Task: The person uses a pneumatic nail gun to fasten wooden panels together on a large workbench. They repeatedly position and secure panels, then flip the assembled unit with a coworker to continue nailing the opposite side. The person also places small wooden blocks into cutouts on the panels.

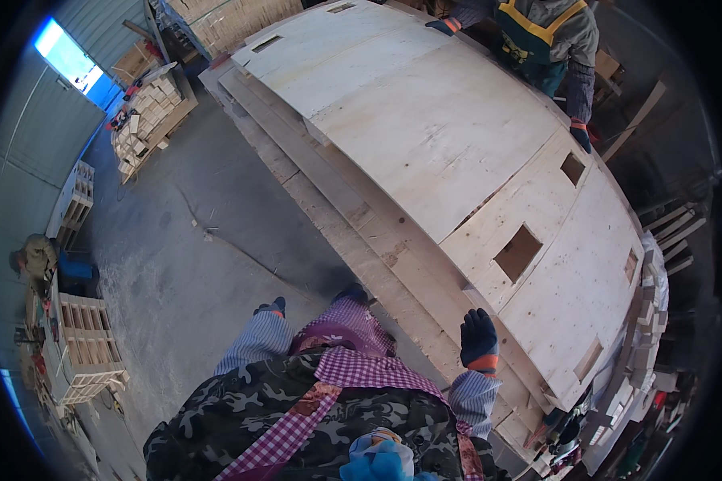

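Large pale plywood sheets (433, 120) lie over a wooden workbench (329, 192) in front of me and to my right. Several rectangular holes are cut through them. My right hand (480, 337), in a dark glove with an orange cuff, is raised beside the near edge of the sheets, fingers stretched out, holding nothing. Whether it touches the wood I cannot tell. My left hand (273, 306), also gloved, hangs over the floor away from the bench. Its fingers look loosely apart and nothing shows in them.
Across the bench stands a co-worker (545, 40) in green and yellow overalls, both gloved hands at the sheets' far edge. A pallet of wood blocks (148, 112) sits far left. Slatted wooden pallets (88, 341) stand at left near another person (36, 258). A cord (241, 252) crosses the grey floor.
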Motion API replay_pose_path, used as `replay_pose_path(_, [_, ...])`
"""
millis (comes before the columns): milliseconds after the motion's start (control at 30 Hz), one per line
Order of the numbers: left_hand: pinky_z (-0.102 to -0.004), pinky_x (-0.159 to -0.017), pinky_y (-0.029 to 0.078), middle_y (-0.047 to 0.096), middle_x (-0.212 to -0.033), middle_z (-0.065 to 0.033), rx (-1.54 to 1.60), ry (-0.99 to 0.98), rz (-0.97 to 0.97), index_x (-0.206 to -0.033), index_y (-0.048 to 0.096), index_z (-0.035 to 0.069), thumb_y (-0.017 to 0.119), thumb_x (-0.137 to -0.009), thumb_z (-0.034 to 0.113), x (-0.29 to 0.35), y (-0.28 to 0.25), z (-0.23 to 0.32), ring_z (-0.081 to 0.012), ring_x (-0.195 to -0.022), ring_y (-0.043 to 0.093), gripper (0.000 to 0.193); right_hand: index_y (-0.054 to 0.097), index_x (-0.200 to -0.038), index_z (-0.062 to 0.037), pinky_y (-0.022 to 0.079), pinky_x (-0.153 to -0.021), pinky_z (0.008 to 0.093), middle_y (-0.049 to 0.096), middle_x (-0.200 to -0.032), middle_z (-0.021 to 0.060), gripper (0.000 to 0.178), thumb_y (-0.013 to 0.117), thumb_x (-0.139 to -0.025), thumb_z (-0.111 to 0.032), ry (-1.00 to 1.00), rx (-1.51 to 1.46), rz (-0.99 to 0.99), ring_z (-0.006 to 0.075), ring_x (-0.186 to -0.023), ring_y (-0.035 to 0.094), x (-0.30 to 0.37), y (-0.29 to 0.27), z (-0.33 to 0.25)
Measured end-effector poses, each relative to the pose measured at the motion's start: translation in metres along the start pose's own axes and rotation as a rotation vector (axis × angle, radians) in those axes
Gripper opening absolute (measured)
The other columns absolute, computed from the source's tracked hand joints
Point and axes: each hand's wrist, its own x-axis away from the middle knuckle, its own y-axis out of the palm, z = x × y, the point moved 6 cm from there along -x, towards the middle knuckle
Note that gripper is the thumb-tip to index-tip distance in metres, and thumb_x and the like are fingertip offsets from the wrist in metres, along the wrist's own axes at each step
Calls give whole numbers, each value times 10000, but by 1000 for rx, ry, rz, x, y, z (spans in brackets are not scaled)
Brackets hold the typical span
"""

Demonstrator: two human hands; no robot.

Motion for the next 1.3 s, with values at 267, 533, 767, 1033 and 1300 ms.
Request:
replay_pose_path(267, [-388, -831, 433, 531, -1135, -128, 624, 177, 85, -1151, 503, 37, 473, -808, 520, -59, -38, 195, -273, -1054, 487, 593, 400, -1233, -57, 427, -869, 332, 498, -1209, 75, 348, 373, -906, -172, -295, 379, 72, 188, -1027, 518, 18, 42, 17])
replay_pose_path(533, [-364, -768, 482, 598, -988, -124, 1254, 231, -577, -1072, 538, 26, 541, -774, 525, -62, -111, 365, -246, -850, 566, 581, 527, -1116, -92, 427, -875, 384, 563, -1119, 82, 381, 521, -835, -349, -230, -496, 270, 255, -985, 540, -81, 134, 44])
replay_pose_path(767, [-438, -907, 423, 499, -1208, -122, 1416, 293, -957, -1209, 440, 62, 508, -836, 370, -48, -134, 422, -297, -1093, 484, 489, 533, -1121, -111, 431, -918, 406, 566, -1128, 83, 440, 561, -811, -422, -330, -674, 755, 270, -1043, 527, -119, 103, 63])
replay_pose_path(1033, [-487, -925, 392, 488, -1224, -104, 1490, 235, -834, -1212, 449, 91, 510, -801, 421, -88, -136, 440, -317, -1109, 467, 530, 529, -1128, -94, 419, -901, 470, 571, -1129, 65, 424, 518, -830, -396, -519, -873, 649, 285, -1024, 535, -133, 99, 60])
replay_pose_path(1300, [-492, -896, 413, 490, -1216, -85, 1371, 327, -740, -1200, 458, 120, 490, -803, 446, -42, -189, 428, -306, -1102, 470, 515, 523, -1130, -80, 419, -899, 428, 566, -1127, 78, 424, 534, -815, -364, -557, -769, 574, 274, -1005, 542, -105, 136, 50])
